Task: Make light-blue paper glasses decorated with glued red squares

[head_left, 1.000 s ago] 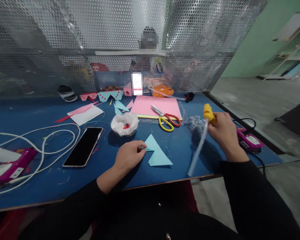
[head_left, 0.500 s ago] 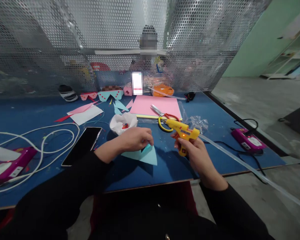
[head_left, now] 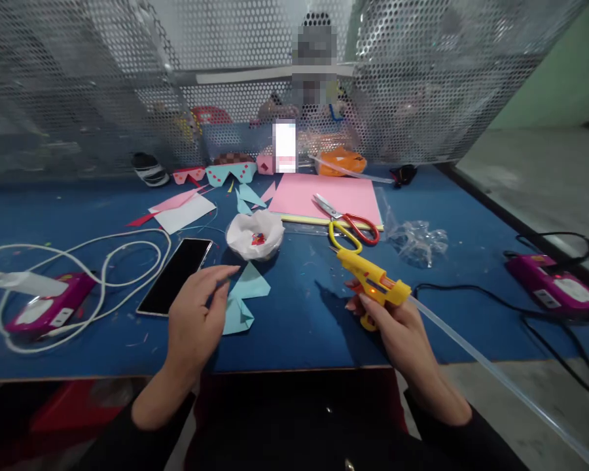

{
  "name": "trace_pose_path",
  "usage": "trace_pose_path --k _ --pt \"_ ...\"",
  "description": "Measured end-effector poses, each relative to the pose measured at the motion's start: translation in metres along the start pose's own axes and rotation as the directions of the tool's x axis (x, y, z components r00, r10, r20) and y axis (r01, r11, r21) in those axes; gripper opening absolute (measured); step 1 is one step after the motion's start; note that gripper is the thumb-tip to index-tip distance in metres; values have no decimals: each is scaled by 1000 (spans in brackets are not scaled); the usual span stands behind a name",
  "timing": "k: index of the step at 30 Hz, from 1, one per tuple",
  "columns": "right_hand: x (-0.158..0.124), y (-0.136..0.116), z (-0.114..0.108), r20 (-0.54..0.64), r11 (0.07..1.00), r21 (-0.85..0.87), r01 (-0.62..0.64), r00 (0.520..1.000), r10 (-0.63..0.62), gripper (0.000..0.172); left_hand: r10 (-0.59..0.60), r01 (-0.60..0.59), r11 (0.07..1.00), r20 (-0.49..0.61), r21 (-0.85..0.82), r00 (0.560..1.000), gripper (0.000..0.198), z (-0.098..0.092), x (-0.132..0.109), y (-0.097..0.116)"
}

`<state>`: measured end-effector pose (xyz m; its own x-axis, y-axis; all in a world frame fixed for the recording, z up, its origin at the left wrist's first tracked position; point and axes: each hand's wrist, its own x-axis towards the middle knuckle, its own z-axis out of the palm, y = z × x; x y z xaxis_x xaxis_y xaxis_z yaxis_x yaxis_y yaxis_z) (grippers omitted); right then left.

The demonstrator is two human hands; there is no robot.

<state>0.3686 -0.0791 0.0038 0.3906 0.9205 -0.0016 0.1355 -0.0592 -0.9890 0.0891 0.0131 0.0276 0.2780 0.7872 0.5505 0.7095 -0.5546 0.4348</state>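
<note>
My right hand is wrapped round the handle of a yellow glue gun, whose nozzle points up and to the left. A long clear glue stick runs out of its back. My left hand is open, thumb and fingers apart, at the left edge of a folded light blue paper piece on the table. Whether the hand touches the paper I cannot tell. Just beyond the paper stands a white paper-lined bowl with small red bits inside.
Scissors with red and yellow handles lie partly on pink paper sheets. A phone, a white cable and a purple power strip are at left. Crumpled clear plastic and another purple power strip lie at right.
My left hand has let go of the light blue paper and drawn back to the left, its fingers opening. The paper now lies on the table. The glue gun stays in my right hand.
</note>
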Motion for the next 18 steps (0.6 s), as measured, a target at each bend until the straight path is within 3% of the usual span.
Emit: trace_pose_path --k 3,6,8,11,18 --pt "1 0 0 8 1000 -6 0 1000 0 32 66 -74 997 172 38 983 36 -14 -1 -19" --pt "1 2 -1 22 1000 -2 -29 999 29 35 211 -211 976 395 -42 894 35 -19 3 -31" --pt "1 1 -1 32 999 -7 -45 998 45 36 298 -275 954 477 -119 827 30 -16 9 -35" --pt "2 0 0 33 999 -1 -52 998 52 38 348 -294 937 510 -187 786 18 -8 19 -35" --pt "4 -2 -2 86 998 9 -66 994 65 41 394 -338 918 554 -206 733 14 8 39 -15"
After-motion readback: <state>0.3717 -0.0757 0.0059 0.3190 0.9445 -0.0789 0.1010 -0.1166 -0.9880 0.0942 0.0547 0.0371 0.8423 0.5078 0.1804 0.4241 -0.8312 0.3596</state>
